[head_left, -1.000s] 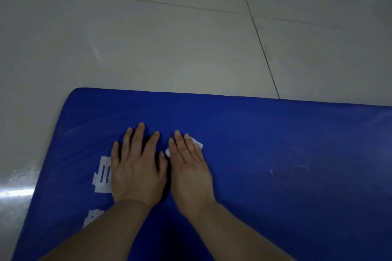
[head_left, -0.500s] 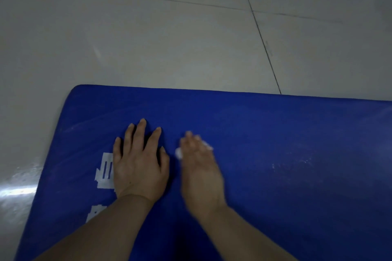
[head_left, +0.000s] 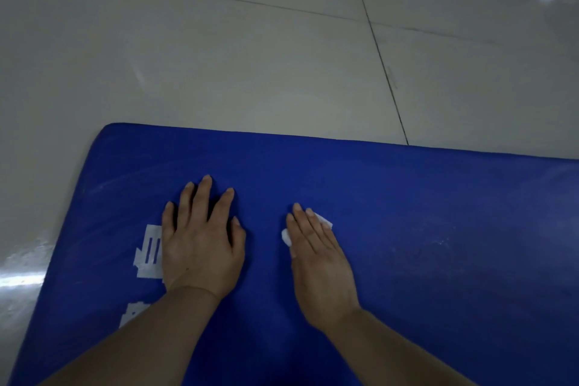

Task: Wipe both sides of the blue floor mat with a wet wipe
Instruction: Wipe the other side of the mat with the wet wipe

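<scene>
Blue floor mat (head_left: 407,260) lies flat on the tiled floor (head_left: 219,56), filling the lower part of the frame, its rounded corner at centre left. Left hand (head_left: 200,247) rests palm-down on the mat, fingers spread, partly over the white printed marking (head_left: 148,252) at lower left. Right hand (head_left: 319,263) sits just right of centre, fingers straight and pressed together, flattening the wet wipe (head_left: 286,236), which peeks out at both sides of the fingertips. Faint pale streaks show on the mat at right. Risks, as judged: the small wipe may slip out from under flat fingers on a fast stroke; the mat may slide on glossy tile if the bracing hand lifts; the underside looks not yet done.
</scene>
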